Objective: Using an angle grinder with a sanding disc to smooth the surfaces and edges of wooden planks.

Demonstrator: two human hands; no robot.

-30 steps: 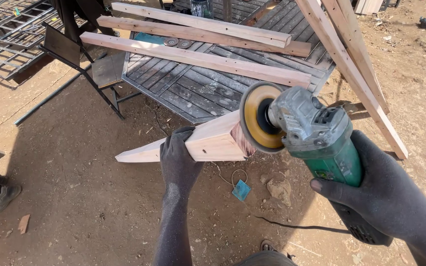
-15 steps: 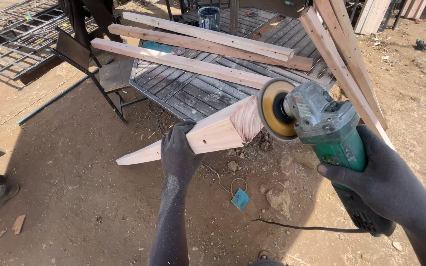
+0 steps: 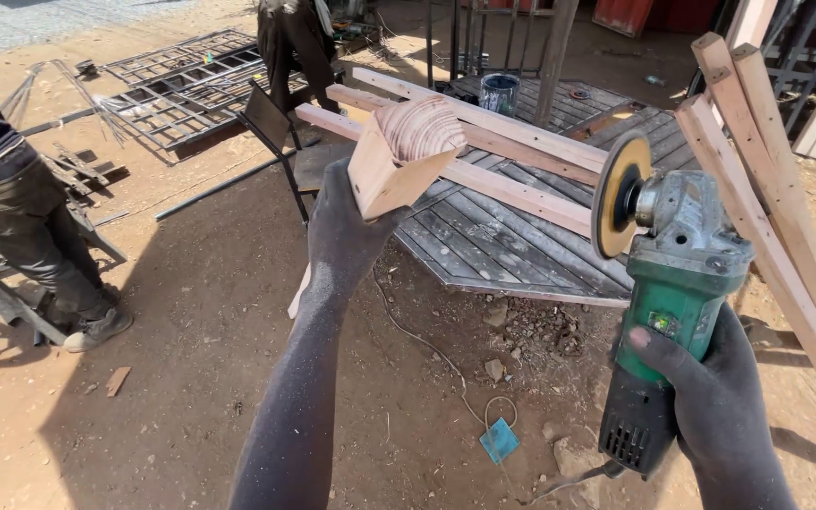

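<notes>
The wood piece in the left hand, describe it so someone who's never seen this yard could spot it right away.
Start at the grey slatted panel lying on the dirt with long pale planks across it. In front of it, the left hand holds the wood piece raised. Unlike the square-cut planks, its upper end is sanded into a rounded, ringed dome.

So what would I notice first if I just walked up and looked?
Probably the green grinder at the right, gripped by the right hand, its round yellow disc facing left. Next, the wooden piece with a rounded, ringed end that the left hand holds up in the middle. Behind them, long wooden planks lie across a grey pallet.
</notes>
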